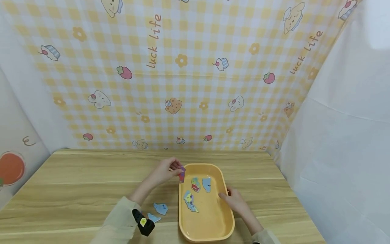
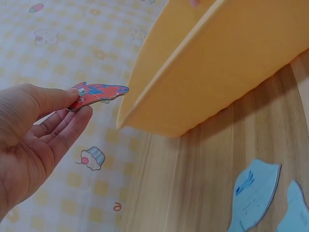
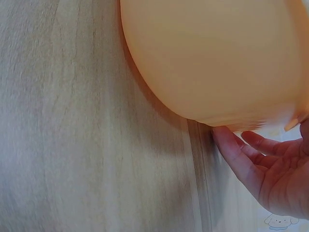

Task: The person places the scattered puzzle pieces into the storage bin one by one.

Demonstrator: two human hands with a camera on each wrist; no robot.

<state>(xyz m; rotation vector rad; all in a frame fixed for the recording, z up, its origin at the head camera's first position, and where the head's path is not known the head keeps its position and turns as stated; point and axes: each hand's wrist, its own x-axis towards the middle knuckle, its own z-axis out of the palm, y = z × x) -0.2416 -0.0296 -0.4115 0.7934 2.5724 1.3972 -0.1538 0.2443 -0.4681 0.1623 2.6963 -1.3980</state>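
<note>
My left hand (image 1: 168, 170) pinches a red and purple puzzle piece (image 1: 182, 175) between thumb and fingers, at the upper left rim of a yellow-orange plastic tray (image 1: 210, 217). In the left wrist view this piece (image 2: 101, 93) looks thin and flat, with a curvy edge. My right hand (image 1: 237, 201) grips the tray's right side, its thumb over the rim and fingers on the outer wall. Inside the tray lie a green and red piece (image 1: 195, 185), a blue piece (image 1: 206, 185) and a long blue and yellow piece (image 1: 189, 201).
On the wooden table (image 1: 76, 189), left of the tray, lie a light blue puzzle piece (image 1: 160, 208) and another blue one (image 1: 154, 217) close to the left sleeve. A black wrist device (image 1: 143, 223) sits on that sleeve. Behind the table hangs a yellow checked cloth (image 1: 195, 84).
</note>
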